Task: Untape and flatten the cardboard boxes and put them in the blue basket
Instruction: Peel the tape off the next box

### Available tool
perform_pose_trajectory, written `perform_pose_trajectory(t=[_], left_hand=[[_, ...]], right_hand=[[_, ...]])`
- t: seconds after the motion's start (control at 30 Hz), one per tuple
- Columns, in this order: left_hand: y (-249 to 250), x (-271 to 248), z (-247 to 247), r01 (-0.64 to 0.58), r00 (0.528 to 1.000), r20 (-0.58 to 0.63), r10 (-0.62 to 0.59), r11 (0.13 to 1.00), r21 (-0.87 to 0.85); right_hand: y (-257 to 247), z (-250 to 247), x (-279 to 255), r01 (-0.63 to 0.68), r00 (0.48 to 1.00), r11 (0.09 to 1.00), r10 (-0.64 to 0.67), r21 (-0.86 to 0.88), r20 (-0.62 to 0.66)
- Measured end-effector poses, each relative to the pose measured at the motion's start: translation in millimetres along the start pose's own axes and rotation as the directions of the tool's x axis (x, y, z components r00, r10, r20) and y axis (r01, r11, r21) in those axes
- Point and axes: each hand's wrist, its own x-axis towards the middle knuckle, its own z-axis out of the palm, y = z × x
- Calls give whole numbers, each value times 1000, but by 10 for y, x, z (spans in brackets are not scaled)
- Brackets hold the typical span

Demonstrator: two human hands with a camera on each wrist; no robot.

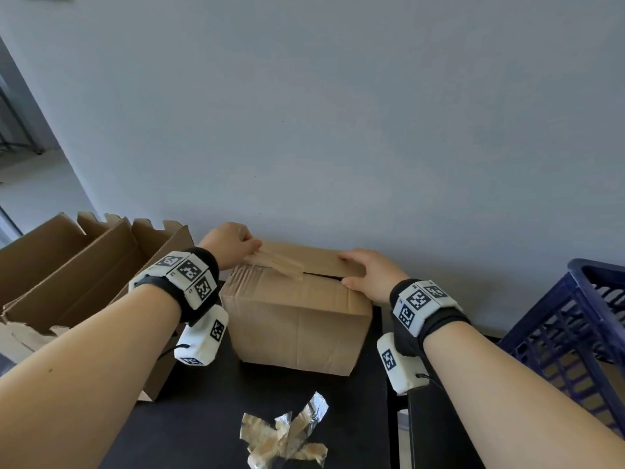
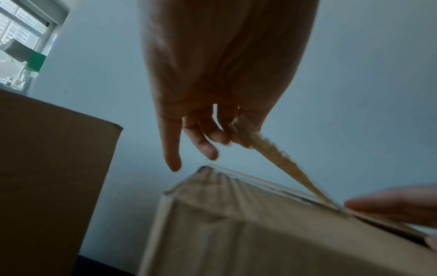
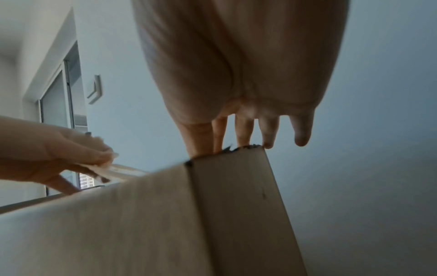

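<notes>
Box: cardboard box [image 1: 297, 319] sits mid-desk [image 1: 209, 401], top seam half untaped.
Left hand: left hand [image 1: 230, 243] at 11 o'clock, fingers [image 2: 236, 138] pinching the tape strip [image 1: 277, 262].
Right hand: right hand [image 1: 368, 272] at 1 o'clock, fingers flat, pressing the flap.
Risk: tape may snap or tear cardboard if yanked; box could skid should the pressing ease.
Basket: blue basket [image 1: 575, 319] at 3 o'clock.

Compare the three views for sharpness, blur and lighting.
Head view: sharp, evenly lit, edges bowed by the wide lens. Left wrist view: left hand backlit and dark, box blurred, tape strip fairly crisp. Right wrist view: box soft, right hand dim.
</notes>
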Motion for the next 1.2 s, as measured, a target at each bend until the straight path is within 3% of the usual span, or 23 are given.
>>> perform_pose_trajectory(t=[0.13,0.3,0.4,0.57,0.67,0.73,0.77,0.83,0.9,0.97,1.07,1.2], left_hand=[[-99,2,21,-28,999,28,28,1000,5],[-59,19,72,-76,996,39,78,996,-55],[-69,14,98,-50,997,47,56,991,-123],[-122,48,22,27,996,90,6,935,-354],[-119,48,-17,70,996,81,-30,827,-558],[-176,74,-50,108,994,90,-67,790,-603],[-222,79,-67,130,991,110,-79,792,-597],[-301,79,-128,130,989,125,-81,878,-460],[-332,60,-194,53,998,44,-44,974,-218],[-334,68,-235,12,1000,-19,-17,978,-206],[-248,79,-248,90,994,91,-54,882,-463],[-137,79,-230,222,959,282,-16,660,-718]], right_hand=[[-306,-97,20,-30,999,994,33,-102,28],[-748,139,90,50,969,956,24,-288,247],[-738,257,88,48,975,920,41,-388,217],[-593,181,13,-9,980,914,90,-406,180],[-572,151,-38,-20,980,909,100,-415,172],[-572,146,-59,-24,981,910,101,-414,164],[-578,143,-63,-25,982,911,101,-412,162],[-594,131,-71,-30,981,912,107,-410,165],[-618,118,-80,-27,976,906,115,-422,183],[-658,104,-68,-29,971,898,129,-438,201],[-752,82,-28,-52,964,890,162,-453,209],[-816,189,79,-37,969,908,135,-418,209]])
